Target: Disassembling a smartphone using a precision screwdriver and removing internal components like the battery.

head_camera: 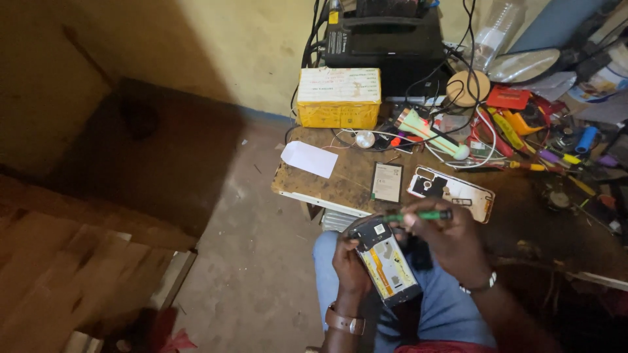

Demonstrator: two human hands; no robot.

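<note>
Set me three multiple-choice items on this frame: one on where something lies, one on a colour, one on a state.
1. Where does the phone battery lie?
A. on the workbench, left of the white back cover
B. on the floor
C. on the yellow box

2. What colour is the handle of the screwdriver in the right hand?
A. red
B. green
C. black

3. In what state is the phone in the left hand?
A. sealed, screen up
B. opened, its insides exposed
C. wrapped in paper

Key: 1 A, it rests on the workbench beside the white back cover. 2 B, the handle is green. 3 B, the back is off and inner parts show.
</note>
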